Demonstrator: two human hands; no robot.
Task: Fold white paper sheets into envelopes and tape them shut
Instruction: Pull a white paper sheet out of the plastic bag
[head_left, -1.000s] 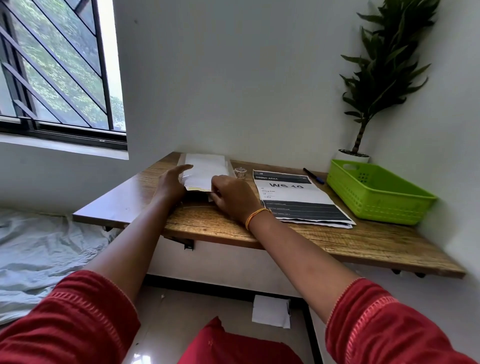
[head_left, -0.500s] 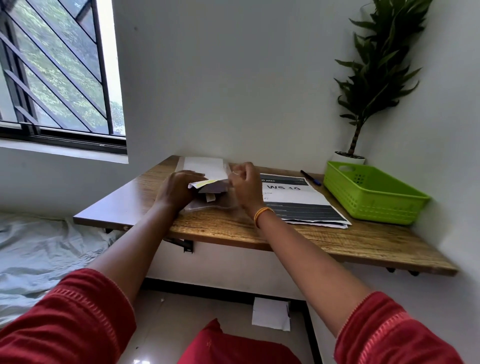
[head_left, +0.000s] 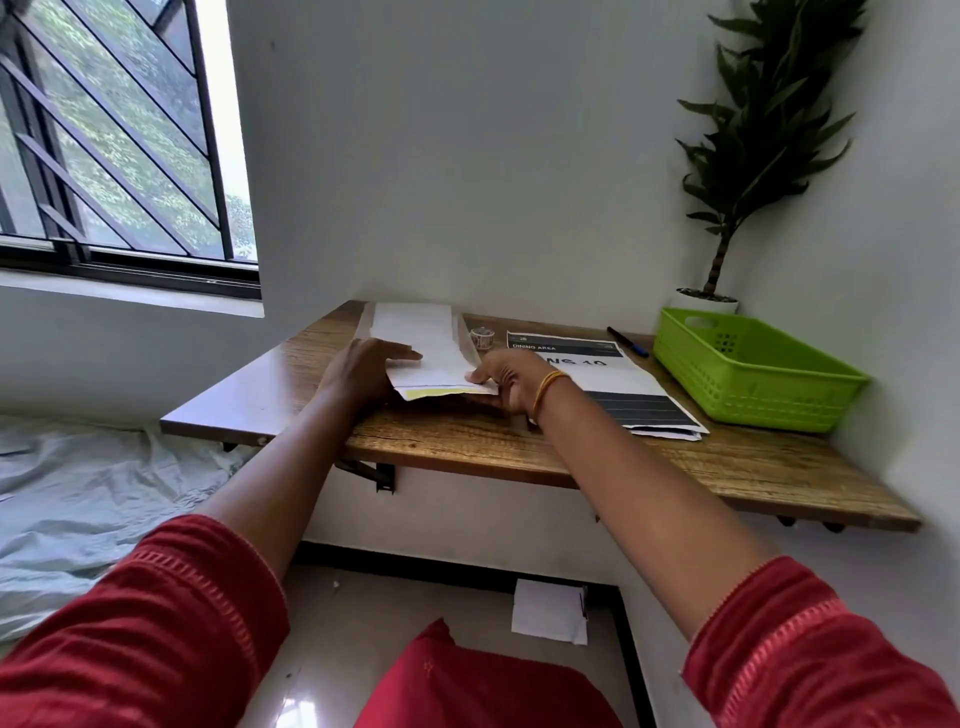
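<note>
A folded white paper sheet (head_left: 441, 371) with a yellow strip along its near edge lies on the wooden shelf (head_left: 467, 441), held between both hands. My left hand (head_left: 363, 371) grips its left end, fingers laid over the top. My right hand (head_left: 506, 379) pinches its right corner. Behind it lies a stack of white sheets (head_left: 410, 319) against the wall. A small roll of tape (head_left: 483, 338) stands just right of the stack.
A printed black-and-white sheet (head_left: 613, 384) lies to the right of my hands, with a dark pen (head_left: 628, 342) behind it. A green plastic basket (head_left: 748, 369) and a potted plant (head_left: 727, 208) fill the right corner. A white paper (head_left: 550, 610) lies on the floor.
The folded sheet was lifted and turned between both hands, and now lies flatter with its yellow strip toward me. My right hand moved from near the tape roll back to the sheet's right corner.
</note>
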